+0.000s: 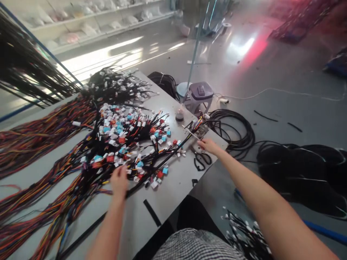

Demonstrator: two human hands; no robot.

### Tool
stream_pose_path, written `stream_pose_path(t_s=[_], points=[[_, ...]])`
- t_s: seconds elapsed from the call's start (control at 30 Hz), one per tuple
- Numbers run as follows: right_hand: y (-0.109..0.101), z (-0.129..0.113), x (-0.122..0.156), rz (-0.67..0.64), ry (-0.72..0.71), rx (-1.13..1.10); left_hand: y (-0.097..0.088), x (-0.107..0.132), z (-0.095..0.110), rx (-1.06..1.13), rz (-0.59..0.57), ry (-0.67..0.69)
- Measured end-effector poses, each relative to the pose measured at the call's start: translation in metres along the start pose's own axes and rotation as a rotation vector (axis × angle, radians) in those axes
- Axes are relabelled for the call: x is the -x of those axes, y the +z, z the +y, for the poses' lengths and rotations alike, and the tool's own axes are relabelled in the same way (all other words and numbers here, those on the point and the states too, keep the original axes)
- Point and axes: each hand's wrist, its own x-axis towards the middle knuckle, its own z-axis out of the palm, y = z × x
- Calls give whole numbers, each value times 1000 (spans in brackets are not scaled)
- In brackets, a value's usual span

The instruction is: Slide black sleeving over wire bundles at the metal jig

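My right hand [208, 146] is closed around the end of a thin, pale metal rod-like tool [193, 134], which points up and left over the table corner. Under the tool runs a black-sleeved wire harness [173, 153], its loose coloured wire ends [197, 124] fanned out near the corner. My left hand [119, 179] is over the near edge of a pile of wire connectors [116, 133] in white, blue and red; its fingers look bent but are blurred, and what they touch is unclear. Black-handled scissors [202, 159] lie just below my right hand.
Bundles of coloured wires [40, 126] spread across the left of the table [173, 187]. A short black strip [152, 213] lies near its front edge. Beyond the corner are a purple stool [201, 90], coiled black tubing [241, 130] and black bundles [298, 173] on the floor.
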Motion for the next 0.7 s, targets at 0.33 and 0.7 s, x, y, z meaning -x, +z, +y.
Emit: stream_pose_path(t_s=[0.33,0.7], points=[[46,91,108,-388,276,-207,298,-18,118,440,-830,-280],[-36,-26,-33,502,-44,161,308,-16,115,286,-979,-399]])
